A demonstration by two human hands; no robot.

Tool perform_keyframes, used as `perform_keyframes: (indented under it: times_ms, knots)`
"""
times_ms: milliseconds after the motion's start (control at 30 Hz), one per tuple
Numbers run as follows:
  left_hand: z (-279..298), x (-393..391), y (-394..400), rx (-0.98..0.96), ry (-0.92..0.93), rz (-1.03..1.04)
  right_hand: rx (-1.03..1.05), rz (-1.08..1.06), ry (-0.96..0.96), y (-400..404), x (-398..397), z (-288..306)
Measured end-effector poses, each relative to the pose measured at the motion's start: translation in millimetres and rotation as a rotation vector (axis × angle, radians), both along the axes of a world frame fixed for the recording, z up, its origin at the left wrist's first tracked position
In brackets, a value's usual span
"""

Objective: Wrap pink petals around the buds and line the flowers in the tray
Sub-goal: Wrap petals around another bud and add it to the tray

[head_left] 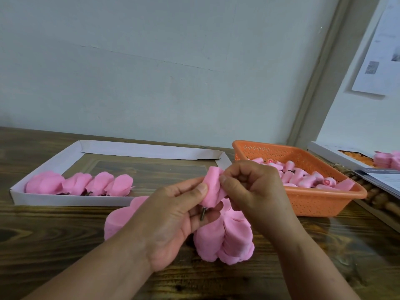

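A pink crepe-paper petal wrapped round a bud [213, 187] is held up at the centre of the view, above the dark wood-grain table [65, 245]. It is pinched from both sides — the left hand [173, 221] is clamped on its lower part, thumb pressed against the paper, with the short dark stem [203, 216] poking out below between the fingers. The right hand [253, 189] is closed on the petal's upper edge at 3 o'clock of the bud, fingers curled in and thumb tip against the paper.

Directly beneath the hands, at 6 o'clock, a loose heap of pink paper petals [227, 239] is seen lying on the table, and a second pink stack [121, 217] is partly covered by the left wrist at 8 o'clock.

At 10 o'clock a shallow white cardboard tray [65, 201] is set on the table, and four finished pink flowers [80, 184] are lined up in a row along its near wall, each touching the next.

At 2 o'clock an orange perforated plastic basket [313, 204] is placed just beside the right hand — it is filled with small pink rolled buds [303, 176]. Papers and more pink pieces are glimpsed at the far right edge, too cut off to be made out.
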State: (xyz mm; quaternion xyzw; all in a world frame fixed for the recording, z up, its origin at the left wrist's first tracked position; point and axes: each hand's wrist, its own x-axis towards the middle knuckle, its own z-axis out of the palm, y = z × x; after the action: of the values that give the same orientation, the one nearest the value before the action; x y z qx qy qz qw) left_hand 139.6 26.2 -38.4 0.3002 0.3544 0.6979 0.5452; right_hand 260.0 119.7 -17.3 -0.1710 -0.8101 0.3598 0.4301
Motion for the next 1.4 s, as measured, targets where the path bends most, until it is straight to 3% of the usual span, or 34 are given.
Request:
perform_keyframes:
  times_ms: [267, 667, 933, 1100, 1400]
  knots:
    - [-3, 1, 1, 0.021, 0.062, 0.046, -0.062, 0.118, 0.04, -9, 3, 6]
    - [-9, 2, 3, 0.069, 0.125, 0.077, -0.135, 0.05, 0.028, -6, 0, 5]
    - [-17, 2, 6, 0.074, 0.254, 0.218, -0.006, -0.113, 0.006, -10, -9, -4]
    - [-20, 5, 5, 0.093, 0.437, 0.273, 0.053, -0.204, -0.024, -13, -12, -5]
    - [-14, 13, 0, 0.223, 0.6, 0.318, -0.016, -0.188, 0.021, -14, -13, -4]
